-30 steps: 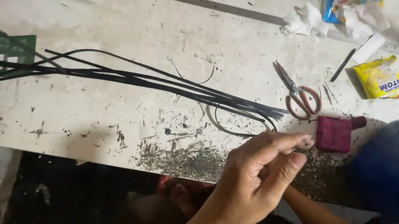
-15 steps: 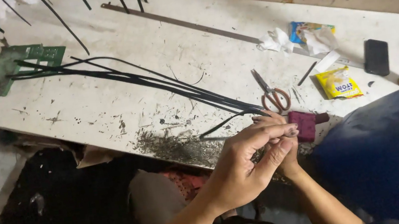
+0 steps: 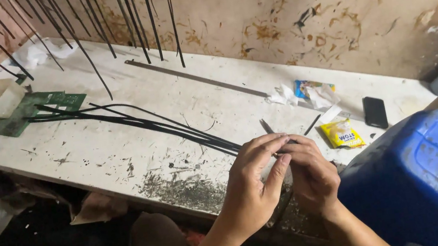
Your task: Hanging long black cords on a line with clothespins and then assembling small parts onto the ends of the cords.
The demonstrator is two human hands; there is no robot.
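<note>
A rough workshop; scarred white workbench [image 3: 119, 149], black cables [image 3: 132, 121], stained plywood wall [image 3: 329, 8].

cables [image 3: 132, 121] on table [image 3: 91, 159] | phone [image 3: 375, 112] right | board [image 3: 26, 111] far left

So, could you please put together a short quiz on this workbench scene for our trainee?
1. True or false: both hands, the left hand and the right hand, meet at the near end of the bundle of black strips.
2. What dark flat object lies on the white table beyond the yellow packet? A) a phone B) a hammer C) a cup
3. Fill in: at the table's far left end the strips lie across a ______ board.

Key
1. True; the fingertips come together there, though what they pinch is hidden.
2. A, the phone.
3. Green.
</note>
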